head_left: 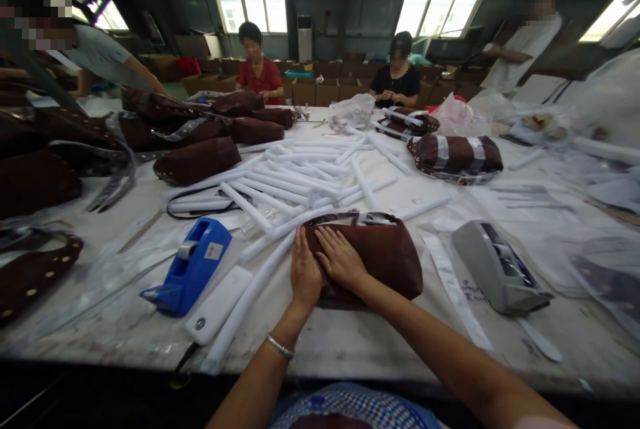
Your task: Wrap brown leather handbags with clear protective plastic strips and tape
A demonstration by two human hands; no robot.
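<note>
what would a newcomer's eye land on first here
Probably the heap of white tubes across the middle of the table, just beyond the brown bag with the left hand and right hand at its left end. The bright blue tape dispenser stands out left of that bag, and more brown bags are piled farther back on the left.

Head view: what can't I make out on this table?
- Brown bag: in the head view, left hand and right hand cover part of it.
- Studded bag: cut off by the head view's left edge.
- Label on blue dispenser: too small to read, head view.
</note>
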